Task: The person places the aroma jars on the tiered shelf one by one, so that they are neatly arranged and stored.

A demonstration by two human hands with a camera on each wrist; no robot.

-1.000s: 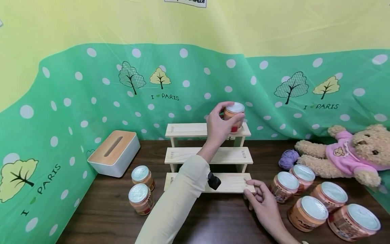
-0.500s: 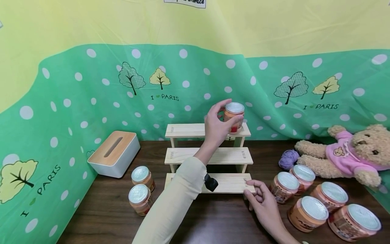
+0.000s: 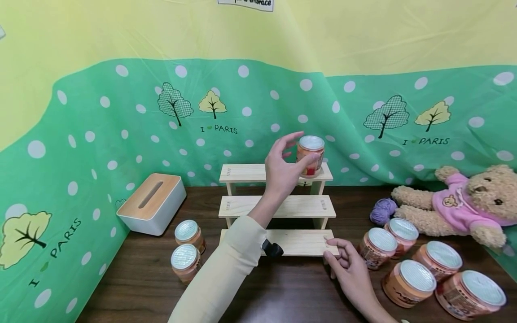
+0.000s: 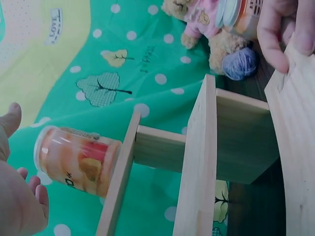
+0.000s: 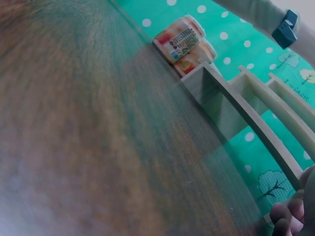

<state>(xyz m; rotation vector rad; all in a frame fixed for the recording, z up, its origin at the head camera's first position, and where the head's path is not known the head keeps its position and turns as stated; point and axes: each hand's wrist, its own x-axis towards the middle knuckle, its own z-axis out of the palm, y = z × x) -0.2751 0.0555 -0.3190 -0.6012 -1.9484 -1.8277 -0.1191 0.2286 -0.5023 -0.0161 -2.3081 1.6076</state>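
A small jar [image 3: 312,148] with a silvery lid and orange contents stands upright at the right end of the top step of a three-step wooden display stand [image 3: 299,207]. My left hand [image 3: 280,174] is just left of the jar, thumb and fingers spread apart. In the left wrist view a gap separates this hand [image 4: 19,196] from the jar [image 4: 78,160]. At the lower right, my right hand [image 3: 350,273] grips the right end of the stand's bottom step between thumb and fingers. Part of the top step is hidden behind my left hand.
Two similar jars [image 3: 186,258] stand left of the stand, near a white tissue box [image 3: 151,204] with a wooden top. Several more jars [image 3: 409,282] are grouped at the right. Behind them lie a purple yarn ball [image 3: 383,211] and a teddy bear [image 3: 460,202].
My left hand has loosened from the jar and drawn back slightly to the left, its fingers wider apart. The jar stays on the top step. My right hand has not moved.
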